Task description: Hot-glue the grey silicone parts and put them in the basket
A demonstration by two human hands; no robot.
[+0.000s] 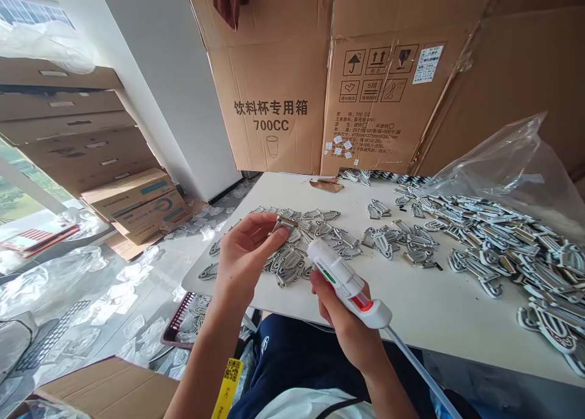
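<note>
My left hand (249, 248) is raised over the near left of the table, thumb and fingers pinching a small grey metal piece (286, 224) with a brownish strip. In my right hand (342, 312) is a white glue gun (336, 273) with a red part near its grip. Its front end points up and left, a short gap away from the pinched piece. A long pale cord or rod (420, 364) trails from its rear. Beneath and behind both hands lie several similar grey pieces (286, 264), loosely heaped.
On the right of the white table (457, 321) spreads a big pile of grey pieces (516, 236), partly under a clear plastic bag (507, 163). Cardboard (283, 59) walls the back. A red basket (171, 330) stands below left. Flattened boxes (141, 206) and plastic wrap litter the floor.
</note>
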